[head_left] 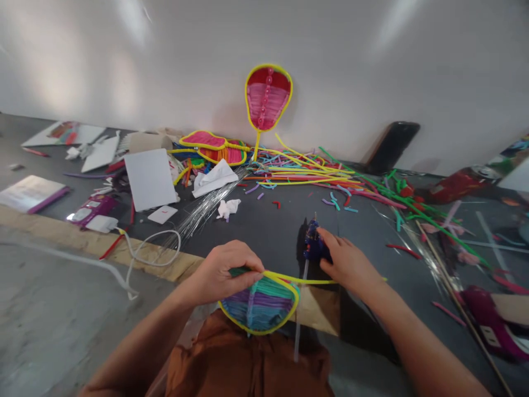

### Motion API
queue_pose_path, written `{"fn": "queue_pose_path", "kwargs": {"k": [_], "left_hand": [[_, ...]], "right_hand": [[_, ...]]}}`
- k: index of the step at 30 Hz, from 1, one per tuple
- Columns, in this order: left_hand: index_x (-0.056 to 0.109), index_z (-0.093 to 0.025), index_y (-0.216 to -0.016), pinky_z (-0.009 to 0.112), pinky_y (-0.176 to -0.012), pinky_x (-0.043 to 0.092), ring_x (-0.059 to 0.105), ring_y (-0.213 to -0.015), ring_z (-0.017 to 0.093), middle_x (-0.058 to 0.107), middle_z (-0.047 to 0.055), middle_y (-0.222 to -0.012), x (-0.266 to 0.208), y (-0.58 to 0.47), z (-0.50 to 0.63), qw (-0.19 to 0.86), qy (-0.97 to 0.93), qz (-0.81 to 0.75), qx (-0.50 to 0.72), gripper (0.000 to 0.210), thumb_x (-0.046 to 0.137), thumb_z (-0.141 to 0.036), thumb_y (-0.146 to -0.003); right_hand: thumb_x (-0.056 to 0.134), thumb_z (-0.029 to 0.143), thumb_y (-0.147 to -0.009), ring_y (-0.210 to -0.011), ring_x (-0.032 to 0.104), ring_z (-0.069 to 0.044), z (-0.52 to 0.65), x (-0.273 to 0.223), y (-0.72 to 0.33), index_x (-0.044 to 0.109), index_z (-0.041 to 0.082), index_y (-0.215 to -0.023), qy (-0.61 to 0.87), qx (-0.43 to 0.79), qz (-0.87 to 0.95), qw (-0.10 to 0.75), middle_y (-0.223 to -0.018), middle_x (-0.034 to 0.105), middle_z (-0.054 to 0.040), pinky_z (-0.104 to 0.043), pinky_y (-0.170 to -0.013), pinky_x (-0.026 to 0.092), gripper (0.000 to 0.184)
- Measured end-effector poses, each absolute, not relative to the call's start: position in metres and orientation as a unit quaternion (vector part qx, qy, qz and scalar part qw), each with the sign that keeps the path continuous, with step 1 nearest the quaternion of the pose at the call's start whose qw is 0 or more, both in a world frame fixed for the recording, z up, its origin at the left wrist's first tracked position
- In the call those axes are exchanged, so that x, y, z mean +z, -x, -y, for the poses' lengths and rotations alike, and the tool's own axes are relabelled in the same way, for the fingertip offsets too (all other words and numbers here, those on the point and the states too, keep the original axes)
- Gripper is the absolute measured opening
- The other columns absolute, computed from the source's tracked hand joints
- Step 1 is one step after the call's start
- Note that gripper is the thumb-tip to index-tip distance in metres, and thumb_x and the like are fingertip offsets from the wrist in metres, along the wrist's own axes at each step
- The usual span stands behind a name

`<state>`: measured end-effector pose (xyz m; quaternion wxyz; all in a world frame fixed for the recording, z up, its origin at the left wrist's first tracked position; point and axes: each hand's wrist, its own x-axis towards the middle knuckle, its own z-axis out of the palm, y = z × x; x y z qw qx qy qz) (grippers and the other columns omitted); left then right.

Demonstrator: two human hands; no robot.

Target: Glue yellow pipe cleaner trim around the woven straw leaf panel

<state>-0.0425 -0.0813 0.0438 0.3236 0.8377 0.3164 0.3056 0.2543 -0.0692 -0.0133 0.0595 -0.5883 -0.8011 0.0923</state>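
Note:
My left hand (231,275) pinches the top edge of a fan-shaped pipe-cleaner piece (270,306) with teal, purple and blue rows and a yellow rim. A loose yellow pipe cleaner (318,282) runs from that edge to the right, passing under my right wrist. My right hand (345,262) is closed around the right side of a dark blue glue gun (313,242), index finger and thumb on its body. The gun's nozzle points away from me, toward the wall. From its rear a long clear glue stick (298,331) reaches toward my lap.
A pink and red fan-shaped piece (268,99) stands against the wall (165,66). Behind my hands lie many coloured pipe cleaners (314,173), wires and white paper (151,179). A phone (392,146) and a red can (460,184) are at right; a white cable (136,259) hangs left.

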Motion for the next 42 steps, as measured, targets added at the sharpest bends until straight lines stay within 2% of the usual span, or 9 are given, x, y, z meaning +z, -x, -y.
{"fn": "queue_pose_path", "kwargs": {"k": [3,6,9,11,15,20,27,31,42], "left_hand": [[0.066,-0.018,-0.083,0.023,-0.076,0.046,0.061,-0.076,0.012,0.069,0.002,-0.077,0.044,0.041,0.081,0.331,-0.836,-0.314,0.306,0.006,0.061,-0.016,-0.085],[0.066,-0.018,-0.083,0.022,-0.076,0.045,0.061,-0.077,0.012,0.069,0.002,-0.077,0.045,0.041,0.081,0.332,-0.834,-0.322,0.3,0.006,0.06,-0.017,-0.085],[0.066,-0.018,-0.084,0.021,-0.076,0.045,0.061,-0.077,0.011,0.069,0.001,-0.077,0.046,0.039,0.081,0.328,-0.838,-0.329,0.287,0.007,0.059,-0.018,-0.086],[0.066,-0.019,-0.084,0.021,-0.076,0.044,0.061,-0.078,0.011,0.068,0.001,-0.078,0.046,0.038,0.081,0.325,-0.838,-0.337,0.279,0.008,0.059,-0.019,-0.086],[0.066,-0.018,-0.086,0.019,-0.073,0.044,0.062,-0.078,0.011,0.068,0.0,-0.081,0.049,0.038,0.082,0.328,-0.826,-0.381,0.256,0.006,0.061,-0.022,-0.084],[0.065,-0.017,-0.088,0.018,-0.072,0.045,0.063,-0.078,0.011,0.068,0.001,-0.083,0.052,0.038,0.082,0.354,-0.804,-0.412,0.243,0.009,0.064,-0.022,-0.08],[0.065,-0.016,-0.087,0.019,-0.071,0.045,0.062,-0.076,0.011,0.068,0.002,-0.082,0.052,0.039,0.082,0.377,-0.798,-0.396,0.254,0.009,0.064,-0.022,-0.079],[0.065,-0.017,-0.086,0.02,-0.072,0.046,0.062,-0.076,0.012,0.068,0.002,-0.081,0.054,0.039,0.083,0.379,-0.801,-0.389,0.253,0.009,0.063,-0.023,-0.08],[0.064,-0.017,-0.084,0.02,-0.072,0.046,0.063,-0.077,0.012,0.069,0.002,-0.082,0.054,0.038,0.084,0.38,-0.794,-0.4,0.253,0.007,0.064,-0.022,-0.078]], "right_hand": [[0.055,0.019,-0.071,-0.098,0.062,-0.029,0.069,-0.008,-0.267,0.044,0.015,-0.135,0.623,0.112,0.752,0.185,-0.111,0.066,-0.0137,-0.044,-0.087,0.048,0.065],[0.059,0.023,-0.07,-0.086,0.064,-0.022,0.076,0.004,-0.271,0.043,0.022,-0.134,0.624,0.23,0.652,0.365,-0.109,0.065,-0.0093,-0.037,-0.076,0.052,0.065],[0.06,0.03,-0.076,-0.056,0.057,-0.012,0.086,0.014,-0.263,0.058,0.022,-0.108,0.549,0.43,0.545,0.465,-0.082,0.064,-0.0025,-0.025,-0.05,0.046,0.033],[0.058,0.036,-0.081,-0.044,0.047,-0.008,0.091,0.016,-0.256,0.061,0.02,-0.089,0.505,0.525,0.504,0.464,-0.068,0.059,0.0004,-0.021,-0.041,0.037,0.019],[0.056,0.05,-0.085,-0.041,0.043,-0.007,0.095,0.014,-0.248,0.061,0.017,-0.084,0.463,0.594,0.479,0.451,-0.064,0.057,-0.0005,-0.02,-0.038,0.033,0.033],[0.047,0.073,-0.078,-0.042,0.04,-0.008,0.099,0.021,-0.245,0.057,0.016,-0.068,0.37,0.672,0.538,0.349,-0.056,0.05,-0.0008,-0.023,-0.037,0.031,0.059],[0.053,0.059,-0.085,-0.045,0.044,-0.008,0.104,0.011,-0.24,0.053,0.017,-0.096,0.313,0.694,0.564,0.319,-0.061,0.049,0.0028,-0.02,-0.042,0.036,0.043],[0.055,0.056,-0.085,-0.046,0.043,-0.007,0.106,0.004,-0.24,0.045,0.021,-0.121,0.304,0.722,0.533,0.32,-0.062,0.047,0.0055,-0.018,-0.043,0.037,0.051],[0.053,0.057,-0.086,-0.044,0.043,-0.007,0.109,0.007,-0.241,0.035,0.024,-0.13,0.315,0.722,0.536,0.306,-0.06,0.047,0.0065,-0.019,-0.043,0.037,0.057]]}}
